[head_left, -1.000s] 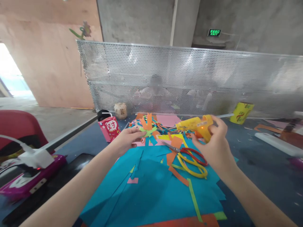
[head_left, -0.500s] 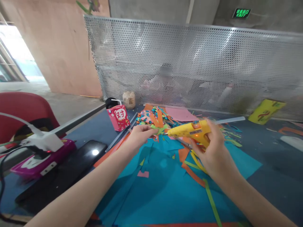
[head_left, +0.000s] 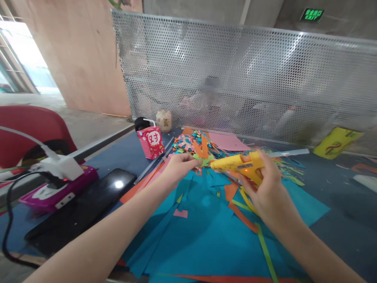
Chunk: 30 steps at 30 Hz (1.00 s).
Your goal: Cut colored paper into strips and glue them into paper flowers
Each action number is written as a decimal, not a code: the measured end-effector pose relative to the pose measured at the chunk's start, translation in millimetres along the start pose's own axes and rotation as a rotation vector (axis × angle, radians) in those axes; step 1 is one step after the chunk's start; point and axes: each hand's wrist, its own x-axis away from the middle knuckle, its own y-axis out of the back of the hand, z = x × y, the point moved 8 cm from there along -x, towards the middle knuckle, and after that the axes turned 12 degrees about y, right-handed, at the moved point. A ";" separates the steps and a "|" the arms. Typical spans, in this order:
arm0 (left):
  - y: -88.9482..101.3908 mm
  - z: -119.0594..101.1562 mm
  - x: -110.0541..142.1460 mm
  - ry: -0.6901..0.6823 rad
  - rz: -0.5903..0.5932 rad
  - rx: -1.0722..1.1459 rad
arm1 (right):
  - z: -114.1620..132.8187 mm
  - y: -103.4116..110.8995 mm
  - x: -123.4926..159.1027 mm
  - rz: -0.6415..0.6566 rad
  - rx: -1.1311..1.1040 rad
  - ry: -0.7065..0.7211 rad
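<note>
Though partly covered (edges unclear), green paper (head_left: 205, 160) in pinching left hand (head_left: 177, 169), glue gun (head_left: 235, 162) in curled right hand (head_left: 269, 184).

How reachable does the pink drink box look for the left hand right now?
Probably yes: only low-lying strips show between the left hand and the drink box. That hand pinches green paper, though, so it would likely need to release that first.

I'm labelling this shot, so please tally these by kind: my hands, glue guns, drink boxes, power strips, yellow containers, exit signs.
Hands: 2 (left hand, right hand)
Glue gun: 1
Drink box: 1
Power strip: 1
Yellow container: 1
Exit sign: 1
Total: 7
</note>
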 end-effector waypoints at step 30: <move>2.5 0.2 -0.7 -0.005 -0.021 -0.020 | 25.2 8.3 -2.1 0.035 0.173 0.178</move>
